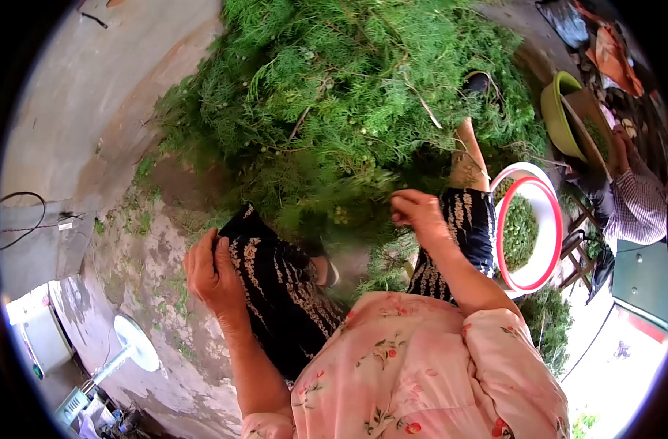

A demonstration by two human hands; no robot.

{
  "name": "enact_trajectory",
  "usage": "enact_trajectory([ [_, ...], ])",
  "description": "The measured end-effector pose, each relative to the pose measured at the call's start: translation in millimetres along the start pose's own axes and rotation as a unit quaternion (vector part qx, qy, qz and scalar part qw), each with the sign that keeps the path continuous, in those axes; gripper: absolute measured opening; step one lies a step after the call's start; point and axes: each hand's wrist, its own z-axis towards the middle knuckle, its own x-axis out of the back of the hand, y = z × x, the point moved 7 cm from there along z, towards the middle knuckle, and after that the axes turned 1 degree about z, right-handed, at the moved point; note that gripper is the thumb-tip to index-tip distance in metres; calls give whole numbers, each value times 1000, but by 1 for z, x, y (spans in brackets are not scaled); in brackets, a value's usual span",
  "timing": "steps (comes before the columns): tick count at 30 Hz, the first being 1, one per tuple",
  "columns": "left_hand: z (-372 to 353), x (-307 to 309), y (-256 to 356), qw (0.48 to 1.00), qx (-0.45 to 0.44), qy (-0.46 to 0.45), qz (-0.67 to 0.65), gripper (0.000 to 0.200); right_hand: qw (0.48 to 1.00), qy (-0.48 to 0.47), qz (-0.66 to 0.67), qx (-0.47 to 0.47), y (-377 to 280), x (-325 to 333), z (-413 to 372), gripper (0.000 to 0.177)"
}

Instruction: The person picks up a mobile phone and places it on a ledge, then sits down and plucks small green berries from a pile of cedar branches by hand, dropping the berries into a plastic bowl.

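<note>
A big pile of cut evergreen branches [348,88] with small green cones fills the floor ahead of my legs. My right hand [421,214] is closed at the near edge of the pile, with a motion-blurred evergreen sprig [341,194] reaching leftward from its fingers. Beside my left knee, my left hand [213,274] hovers or rests, fingers loosely bent and thumb apart, with nothing visible in it. To the right of my right leg stands a white tub with a red rim [500,235], partly filled with small green cones [520,230].
Another person's checked sleeve [641,205] shows at the far right, near a yellow-green basin [560,117]. A white fan [136,344] stands at lower left. Scattered green bits lie on the concrete floor [129,293]. A dark shoe [477,83] sits among the branches.
</note>
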Motion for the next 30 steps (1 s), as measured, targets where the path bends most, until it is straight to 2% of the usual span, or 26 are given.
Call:
enact_trajectory([
  [4, -3, 2, 11, 999, -48, 7, -18, 15, 968, 210, 81, 110, -18, 132, -60, 19],
  [5, -3, 3, 11, 998, -54, 3, -24, 15, 950, 292, 61, 97, -33, 157, -91, 18],
  [6, -4, 3, 11, 998, -61, 0, -31, 15, 934, 315, 77, 147, -29, 195, -109, 15],
  [7, -5, 4, 12, 997, -67, -3, -38, 15, 902, 381, 119, 165, -6, 251, -126, 18],
  [8, -6, 6, 10, 998, -58, -5, -40, 16, 895, 386, 134, 178, 27, 310, -140, 18],
  [9, -7, 8, 4, 997, -29, 4, -66, 16, 852, 488, 120, 145, 50, 345, -173, 19],
  [10, -8, 9, -3, 996, -2, 14, -93, 16, 814, 549, 132, 137, 73, 370, -205, 17],
  [11, -8, 11, -8, 992, 26, 24, -121, 17, 776, 614, 106, 95, 98, 391, -240, 19],
  [12, -8, 13, -9, 979, 79, 36, -186, 18, 777, 621, 40, 95, 131, 423, -273, 21],
  [13, -4, 18, -5, 973, 99, 39, -204, 19, 720, 691, -18, 71, 149, 425, -315, 25],
  [14, 1, 23, 2, 967, 119, 40, -222, 19, 711, 703, 27, 8, 237, 498, -350, 23],
  [15, 7, 27, 7, 960, 139, 41, -241, 20, 725, 650, -194, -116, 256, 502, -378, 23],
  [16, 14, 28, 15, 958, 129, 39, -253, 21, 670, 579, -413, -213, 276, 505, -407, 24],
  [17, 21, 25, 22, 953, 138, 30, -268, 21, 694, 694, -63, -181, 337, 527, -435, 23],
  [18, 29, 22, 29, 948, 147, 20, -283, 22, 678, 641, -283, -222, 311, 521, -427, 23],
  [19, 38, 17, 36, 942, 156, 10, -296, 22, 627, 553, -487, -253, 291, 510, -412, 22],
  [20, 47, 10, 41, 926, 167, 7, -338, 23, 543, 434, -665, -273, 274, 489, -395, 22],
  [21, 58, 0, 44, 916, 166, -10, -365, 23, 664, 532, -470, -236, 240, 469, -370, 19],
  [22, 70, -10, 46, 905, 165, -25, -392, 23, 746, 648, -139, -68, 207, 447, -346, 17],
  [23, 83, -19, 47, 892, 163, -39, -419, 22, 695, 712, 78, 59, 174, 422, -322, 15],
  [24, 94, -29, 49, 870, 170, -49, -459, 21, 754, 635, 73, 151, 142, 411, -283, 9],
  [25, 104, -40, 52, 846, 178, -60, -498, 20, 773, 617, 28, 145, 82, 360, -252, 24],
  [27, 119, -64, 47, 789, 222, -83, -567, 19, 835, 519, -48, 176, 7, 289, -182, 32],
  [28, 124, -75, 40, 768, 245, -90, -585, 20, 862, 449, -57, 228, -19, 251, -146, 29],
  [29, 127, -87, 30, 746, 268, -97, -602, 20, 882, 399, -124, 218, -59, 189, -125, 25],
  [30, 129, -98, 16, 730, 284, -100, -614, 20, 898, 340, -186, 207, -71, 154, -93, 22],
])
